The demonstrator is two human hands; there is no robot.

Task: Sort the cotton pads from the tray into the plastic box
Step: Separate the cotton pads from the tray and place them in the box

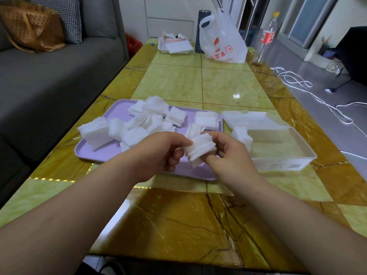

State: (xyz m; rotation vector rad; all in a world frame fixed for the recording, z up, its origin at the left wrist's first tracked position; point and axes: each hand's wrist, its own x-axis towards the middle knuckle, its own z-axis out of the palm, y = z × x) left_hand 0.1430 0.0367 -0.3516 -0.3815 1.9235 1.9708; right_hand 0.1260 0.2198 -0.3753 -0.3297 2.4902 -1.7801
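A stack of white cotton pads (199, 150) is held between both hands above the front right part of the lilac tray (103, 153). My left hand (160, 151) grips its left side and my right hand (230, 151) grips its right side. Loose piles of cotton pads (147, 118) lie across the tray. To the right of the tray stands the clear plastic box (294, 153) with its lid (246, 116) open behind it. A small stack of pads (241, 136) leans in the box's left end.
The yellow-green marble table (198, 84) carries a white plastic bag (222, 42), a dark flask (200, 30), a clear bottle (266, 38) and a white tray of papers (174, 45) at the far end. A grey sofa (49, 72) runs along the left. White cables (317, 100) lie on the floor at right.
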